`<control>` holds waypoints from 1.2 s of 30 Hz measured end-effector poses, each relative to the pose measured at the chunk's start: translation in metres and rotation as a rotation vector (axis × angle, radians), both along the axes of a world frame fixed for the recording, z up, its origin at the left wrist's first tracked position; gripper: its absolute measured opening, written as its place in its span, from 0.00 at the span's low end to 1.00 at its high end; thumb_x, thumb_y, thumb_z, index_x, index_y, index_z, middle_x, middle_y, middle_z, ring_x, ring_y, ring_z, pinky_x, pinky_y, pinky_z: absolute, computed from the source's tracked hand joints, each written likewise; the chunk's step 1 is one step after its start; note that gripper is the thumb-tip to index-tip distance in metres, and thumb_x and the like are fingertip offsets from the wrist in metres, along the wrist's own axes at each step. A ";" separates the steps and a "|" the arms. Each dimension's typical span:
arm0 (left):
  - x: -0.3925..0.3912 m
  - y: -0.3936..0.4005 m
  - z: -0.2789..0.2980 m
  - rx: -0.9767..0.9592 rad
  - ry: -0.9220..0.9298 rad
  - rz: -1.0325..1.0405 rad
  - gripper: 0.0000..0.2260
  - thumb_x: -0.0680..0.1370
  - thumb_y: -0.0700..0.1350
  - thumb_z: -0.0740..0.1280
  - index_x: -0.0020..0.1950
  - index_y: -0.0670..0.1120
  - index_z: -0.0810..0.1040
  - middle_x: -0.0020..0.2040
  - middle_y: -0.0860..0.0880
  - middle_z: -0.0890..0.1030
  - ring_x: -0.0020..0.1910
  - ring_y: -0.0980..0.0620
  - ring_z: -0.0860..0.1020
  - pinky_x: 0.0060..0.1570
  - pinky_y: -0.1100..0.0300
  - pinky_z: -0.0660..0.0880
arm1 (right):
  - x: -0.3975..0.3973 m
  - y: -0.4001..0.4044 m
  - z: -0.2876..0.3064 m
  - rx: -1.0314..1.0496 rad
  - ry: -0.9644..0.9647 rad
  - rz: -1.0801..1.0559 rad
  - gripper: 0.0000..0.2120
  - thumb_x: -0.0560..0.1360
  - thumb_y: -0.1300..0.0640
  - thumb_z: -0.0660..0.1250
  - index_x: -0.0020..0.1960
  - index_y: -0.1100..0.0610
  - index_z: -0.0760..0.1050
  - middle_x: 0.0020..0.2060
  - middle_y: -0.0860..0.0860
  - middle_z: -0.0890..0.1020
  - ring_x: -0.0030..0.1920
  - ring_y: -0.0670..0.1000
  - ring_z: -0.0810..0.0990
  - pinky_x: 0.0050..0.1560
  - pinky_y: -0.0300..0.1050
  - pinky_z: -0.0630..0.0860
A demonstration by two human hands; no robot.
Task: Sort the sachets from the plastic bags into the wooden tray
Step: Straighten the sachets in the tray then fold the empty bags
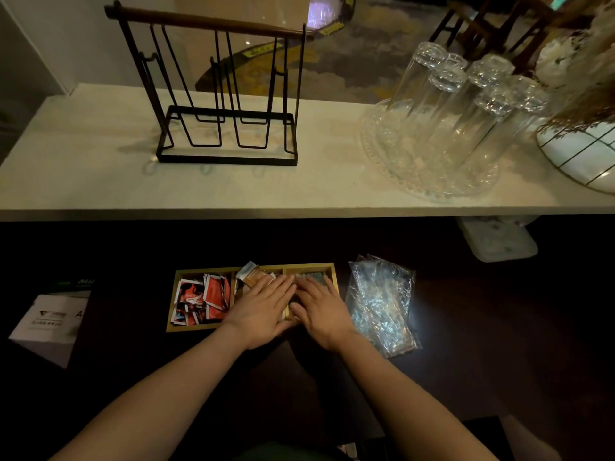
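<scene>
A wooden tray (186,327) with three compartments lies on the dark counter. Its left compartment holds several red and white sachets (203,299). Brown and white sachets (254,274) stick up in the middle compartment. Dark green sachets (314,277) show in the right compartment. My left hand (263,309) lies flat, palm down, over the middle compartment, and my right hand (321,311) lies flat over the right one. Both have fingers spread and hide most of what is under them. Clear plastic bags (381,302) lie flat just right of the tray.
A white shelf (100,181) runs across behind the counter, carrying a black wire rack (229,94), a glass tray of upturned tumblers (456,111) and a white vase (582,154). A white box (50,324) sits at the left.
</scene>
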State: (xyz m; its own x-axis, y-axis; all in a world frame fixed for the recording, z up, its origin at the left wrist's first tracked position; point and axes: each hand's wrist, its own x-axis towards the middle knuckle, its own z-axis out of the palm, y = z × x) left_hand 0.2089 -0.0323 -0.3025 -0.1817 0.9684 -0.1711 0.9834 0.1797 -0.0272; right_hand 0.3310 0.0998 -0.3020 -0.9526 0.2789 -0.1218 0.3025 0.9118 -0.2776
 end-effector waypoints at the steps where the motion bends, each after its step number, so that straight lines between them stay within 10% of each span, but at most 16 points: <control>1: -0.001 -0.001 -0.001 0.009 0.001 -0.002 0.33 0.77 0.62 0.42 0.76 0.45 0.44 0.78 0.45 0.44 0.77 0.48 0.42 0.71 0.49 0.33 | -0.001 0.004 0.005 0.000 0.088 -0.072 0.29 0.80 0.40 0.43 0.69 0.54 0.70 0.69 0.51 0.72 0.73 0.52 0.64 0.76 0.55 0.51; 4: -0.003 -0.006 0.004 0.068 -0.001 -0.003 0.30 0.78 0.61 0.47 0.77 0.50 0.50 0.77 0.45 0.48 0.77 0.45 0.47 0.73 0.39 0.44 | 0.012 0.035 0.011 0.103 0.313 -0.459 0.19 0.76 0.49 0.55 0.59 0.57 0.76 0.62 0.56 0.77 0.64 0.57 0.73 0.67 0.57 0.67; 7: -0.006 -0.011 0.013 0.101 0.007 0.149 0.29 0.77 0.60 0.50 0.76 0.51 0.52 0.77 0.45 0.50 0.76 0.44 0.49 0.72 0.38 0.48 | 0.032 0.061 0.009 -0.008 0.044 -0.788 0.20 0.75 0.53 0.62 0.67 0.56 0.70 0.70 0.60 0.67 0.68 0.62 0.67 0.65 0.61 0.67; 14: -0.011 -0.020 0.010 0.087 -0.099 0.233 0.29 0.76 0.62 0.50 0.72 0.49 0.65 0.73 0.43 0.67 0.74 0.44 0.62 0.71 0.49 0.51 | 0.031 0.056 -0.023 -0.363 -0.211 -0.808 0.34 0.73 0.42 0.66 0.72 0.53 0.58 0.74 0.61 0.58 0.73 0.63 0.57 0.68 0.68 0.63; 21: -0.011 -0.013 0.008 -0.024 -0.180 0.241 0.30 0.78 0.61 0.49 0.76 0.49 0.51 0.78 0.44 0.54 0.77 0.45 0.49 0.74 0.50 0.44 | 0.025 0.054 -0.021 -0.329 -0.342 -0.840 0.40 0.76 0.56 0.66 0.77 0.52 0.42 0.78 0.56 0.44 0.77 0.61 0.41 0.67 0.77 0.52; 28: -0.003 -0.012 0.019 0.178 -0.132 0.237 0.27 0.78 0.59 0.48 0.75 0.50 0.56 0.77 0.46 0.58 0.76 0.48 0.54 0.74 0.48 0.47 | 0.028 0.050 -0.020 -0.071 -0.264 -0.751 0.33 0.74 0.72 0.59 0.75 0.62 0.50 0.76 0.59 0.56 0.76 0.60 0.56 0.64 0.58 0.71; 32: 0.001 -0.024 0.016 0.129 -0.119 0.178 0.24 0.78 0.56 0.52 0.73 0.52 0.63 0.75 0.49 0.64 0.75 0.50 0.59 0.75 0.46 0.48 | 0.038 0.059 -0.010 0.046 -0.176 -0.695 0.16 0.76 0.71 0.57 0.62 0.61 0.65 0.53 0.58 0.80 0.48 0.57 0.80 0.37 0.45 0.71; 36: 0.004 -0.038 0.010 0.039 -0.040 0.089 0.26 0.76 0.58 0.53 0.73 0.52 0.64 0.75 0.48 0.64 0.74 0.50 0.60 0.71 0.45 0.46 | 0.042 0.075 0.007 -0.086 0.034 -0.880 0.13 0.75 0.69 0.58 0.57 0.61 0.73 0.46 0.61 0.82 0.45 0.61 0.80 0.39 0.47 0.72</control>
